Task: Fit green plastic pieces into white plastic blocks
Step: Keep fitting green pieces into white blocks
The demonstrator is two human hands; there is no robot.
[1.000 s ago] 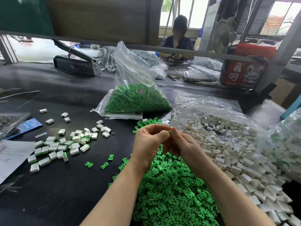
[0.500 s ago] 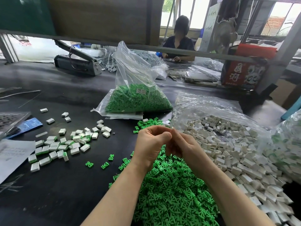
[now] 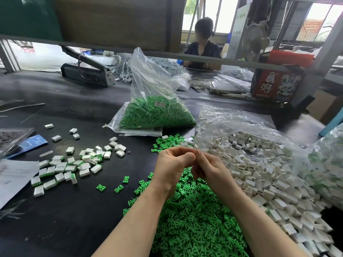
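Because our left hand point(image 3: 173, 165) and right hand point(image 3: 207, 168) meet knuckle to knuckle in the head view, whatever sits between the curled fingertips is hidden; we cannot tell whether we pinch a green piece, a white block or both. Directly under the grip and toward us lies the loose green heap point(image 3: 193, 216); to its right the white blocks point(image 3: 259, 169) spill from their open bag point(image 3: 232, 121). Left of the grip rest the finished blocks point(image 3: 74, 164), and beyond it the sealed green bag point(image 3: 154, 101).

We judge the risks thus: working by feel, we may press a piece in skewed and jam it, or let it slip, and a drop here falls straight into the heap below, lost among its like. A half-seated block tossed left would pass unnoticed.
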